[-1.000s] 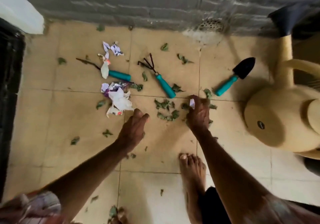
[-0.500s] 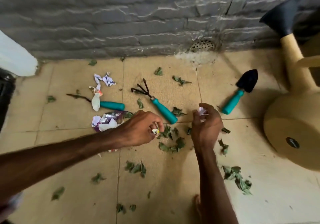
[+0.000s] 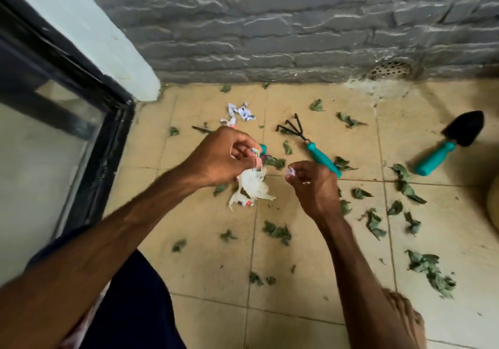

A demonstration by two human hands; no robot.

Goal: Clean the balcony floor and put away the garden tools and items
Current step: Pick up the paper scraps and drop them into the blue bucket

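Tiles (image 3: 216, 265) are leaf-strewn. Paper scraps (image 3: 255, 151) are pinched in left hand (image 3: 216, 157) and right hand (image 3: 313, 184); light, limp, likely graspable anywhere.

Teal-handled rake (image 3: 308, 141), trowel (image 3: 448, 147) flat among scattered leaves (image 3: 278, 231)

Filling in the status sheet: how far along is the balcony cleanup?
Done: nothing looks finished. In hand: the left hand holds crumpled white paper and the right hand pinches a small scrap. Left: paper scraps near the wall, leaves across the tiles, and the rake, trowel and a third tool, partly hidden, lie on the floor.
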